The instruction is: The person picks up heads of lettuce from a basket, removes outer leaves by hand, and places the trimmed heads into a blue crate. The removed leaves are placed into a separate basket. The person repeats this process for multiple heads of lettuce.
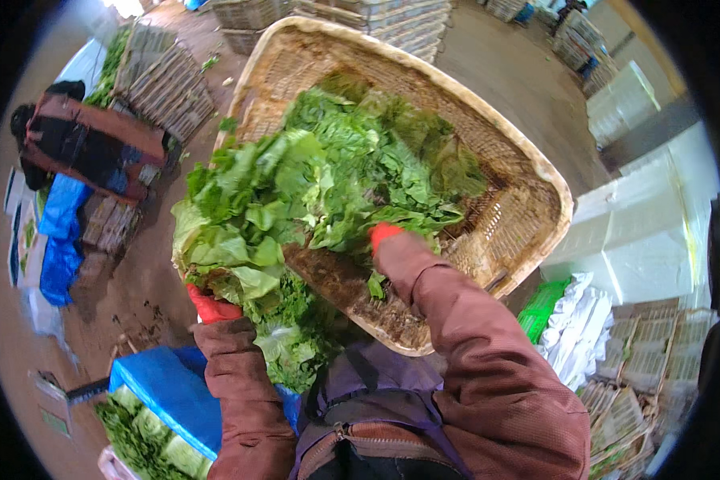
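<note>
A heap of green lettuce leaves (pixel 318 174) lies in a dirt-stained plastic crate (pixel 504 222) and bulges over its near left side. My left hand (pixel 216 307), in a red glove, holds the outer lettuce from below; the fingertips disappear under the leaves. Inside the crate, my right hand (pixel 387 234), also red-gloved, reaches into the heap beside the near wall. Leaves cover its fingers, so their grip is hidden. Below the heap, curlier lettuce (pixel 294 342) hangs close to my apron (pixel 384 378).
Lettuce heads (pixel 156 429) sit beside a blue sheet (pixel 162 390) at lower left. A person (pixel 84 144) bends near stacked crates (pixel 165 84). White foam boxes (pixel 624 234), a green crate (pixel 543 309) and white sacks (pixel 579 330) stand at right. More stacked crates (pixel 390 24) are beyond the crate.
</note>
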